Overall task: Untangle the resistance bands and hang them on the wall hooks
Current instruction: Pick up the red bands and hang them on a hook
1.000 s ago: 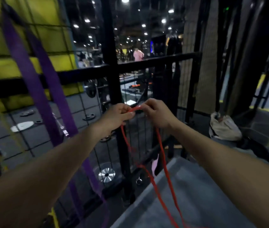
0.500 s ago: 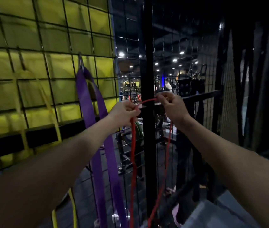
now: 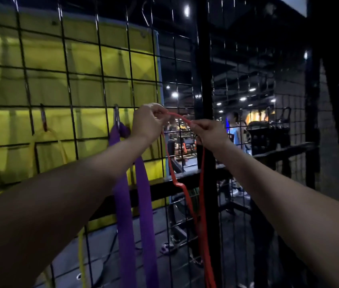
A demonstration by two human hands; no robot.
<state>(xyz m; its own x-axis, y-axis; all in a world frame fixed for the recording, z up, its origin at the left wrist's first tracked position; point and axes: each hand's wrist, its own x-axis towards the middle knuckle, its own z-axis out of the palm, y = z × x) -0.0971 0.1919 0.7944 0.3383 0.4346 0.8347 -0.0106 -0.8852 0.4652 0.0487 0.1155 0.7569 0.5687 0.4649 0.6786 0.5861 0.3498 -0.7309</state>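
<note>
A thin red resistance band (image 3: 201,183) hangs in a long loop from both my hands, its top stretched between them. My left hand (image 3: 147,121) pinches the band's top end close against the wire grid wall (image 3: 81,80). My right hand (image 3: 210,132) grips the band a little lower and to the right. A wide purple band (image 3: 141,204) hangs from a metal hook (image 3: 116,116) just left of my left hand. A yellow band (image 3: 60,148) hangs from another hook (image 3: 43,119) further left. The red band's two strands cross lower down.
A thick black post (image 3: 204,80) stands right behind my hands. Yellow padding fills the space behind the left part of the grid. A black rail (image 3: 278,152) runs to the right. A person stands far off in the lit gym beyond the mesh.
Both hands have lifted the red band higher along the grid. My view has tilted upward. The purple band's hook and the yellow band's hook have come into sight.
</note>
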